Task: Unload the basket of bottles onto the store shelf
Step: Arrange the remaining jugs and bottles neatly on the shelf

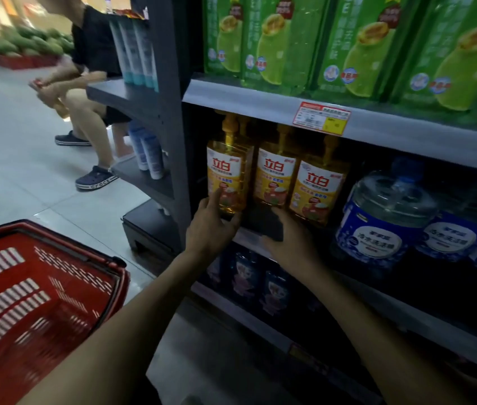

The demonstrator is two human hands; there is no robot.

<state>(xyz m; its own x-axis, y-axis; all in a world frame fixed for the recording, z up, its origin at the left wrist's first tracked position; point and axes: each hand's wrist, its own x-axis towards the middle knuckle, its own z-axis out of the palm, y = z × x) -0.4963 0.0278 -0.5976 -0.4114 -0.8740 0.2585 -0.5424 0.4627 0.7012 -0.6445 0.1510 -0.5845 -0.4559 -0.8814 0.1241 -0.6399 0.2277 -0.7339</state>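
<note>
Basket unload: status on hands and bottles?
Left hand grips left bottle, standing on shelf. Right hand rests at shelf edge, holding nothing. Basket shows no bottles. Nothing blocking.

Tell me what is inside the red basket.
No bottles show in the red basket: only its slotted walls and floor. Its near corner is hidden by the left forearm and the frame edge.

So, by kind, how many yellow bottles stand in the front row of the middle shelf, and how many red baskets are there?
Yellow bottles: 3
Red basket: 1
Total: 4
</note>
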